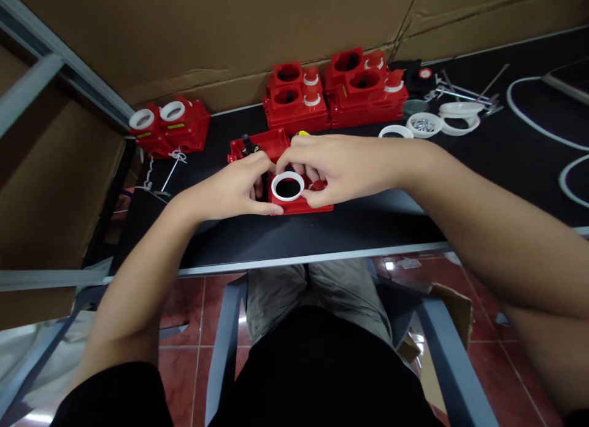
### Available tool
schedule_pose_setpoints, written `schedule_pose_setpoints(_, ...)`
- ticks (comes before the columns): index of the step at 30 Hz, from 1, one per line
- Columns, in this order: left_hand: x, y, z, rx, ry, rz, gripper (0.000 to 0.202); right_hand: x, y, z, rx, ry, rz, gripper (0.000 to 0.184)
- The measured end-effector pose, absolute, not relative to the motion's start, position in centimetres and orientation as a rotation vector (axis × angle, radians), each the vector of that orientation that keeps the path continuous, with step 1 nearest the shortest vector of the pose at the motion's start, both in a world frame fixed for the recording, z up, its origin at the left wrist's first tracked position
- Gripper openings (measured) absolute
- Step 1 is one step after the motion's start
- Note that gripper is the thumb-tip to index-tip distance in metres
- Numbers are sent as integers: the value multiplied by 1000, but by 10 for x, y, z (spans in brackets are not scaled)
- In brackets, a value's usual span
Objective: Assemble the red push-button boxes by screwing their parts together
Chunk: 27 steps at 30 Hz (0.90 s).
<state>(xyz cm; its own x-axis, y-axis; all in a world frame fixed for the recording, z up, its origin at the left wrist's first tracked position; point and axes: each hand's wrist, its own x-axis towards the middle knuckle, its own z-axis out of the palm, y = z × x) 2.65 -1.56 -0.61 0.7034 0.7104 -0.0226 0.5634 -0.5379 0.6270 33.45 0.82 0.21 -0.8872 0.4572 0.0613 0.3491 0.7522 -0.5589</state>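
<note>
A red plastic cover (304,207) lies near the front edge of the black table, with a white ring (275,191) around its round opening. My right hand (322,166) pinches the ring by its rim, thumb at the right side and fingers at the far side. On the left, my left hand (242,188) grips the edge of the red cover, its thumb along the front; some of its fingers are hidden. Just behind both hands is an open red box (271,143) with black parts at its left end. Something yellow shows behind my right hand.
Several red boxes (294,117) stand along the cardboard wall, and others with white rings (196,129) are at the left. White rings (396,131), a dish of small metal parts (424,125) and metal rods lie to the right. A white cable (519,111) curves at far right.
</note>
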Motion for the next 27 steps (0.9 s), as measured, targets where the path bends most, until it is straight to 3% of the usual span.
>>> schedule_pose_setpoints(9,26,-17,-4,2263,986,291,74,333,13,4,-658,-2855,793,54)
schedule_pose_setpoints(16,24,-15,-8,2272,980,296,74,333,13,2,-607,-2812,734,49)
schedule_pose_setpoints(21,25,-17,-7,2252,987,291,73,328,-1,10,-943,-2696,717,44)
schedule_pose_setpoints(27,26,-19,-3,2242,999,275,67,324,-5,12,-1128,-2706,560,64)
